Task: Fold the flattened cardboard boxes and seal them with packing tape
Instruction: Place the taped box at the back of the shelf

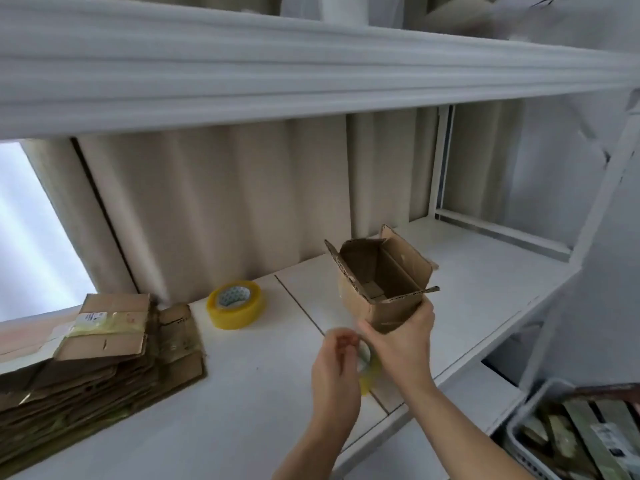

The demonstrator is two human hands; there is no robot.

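The right hand (403,336) grips a small opened box (382,278) by its lower end, fingers curled round the near wall, and holds it off the counter (263,386) with its mouth tipped up toward the camera. That hold looks meant to present the closed bottom to the other hand. The left hand (337,372), just below and left of the box, has its fingers curled at a roll of tape (367,367); the thumb and forefinger seem to pinch near the roll's edge, likely at the loose tape end, though blur makes the exact grip hard to tell. The two hands sit close together in the lower centre of the frame, the roll just under the box's bottom corner, so tape can probably be drawn straight onto the seam.

The box's four top flaps stand open and its inside shows bare cardboard; my guess is the bottom is being sealed while the top waits.

A second, fuller roll of yellowish tape (235,304) lies flat on the counter, to the left of the hands and apart from them. Further left, at the frame's lower left edge, a stack of flattened boxes (93,368) waits within reach. At lower right, a grey basket (540,407) holds flat items too blurred to name.
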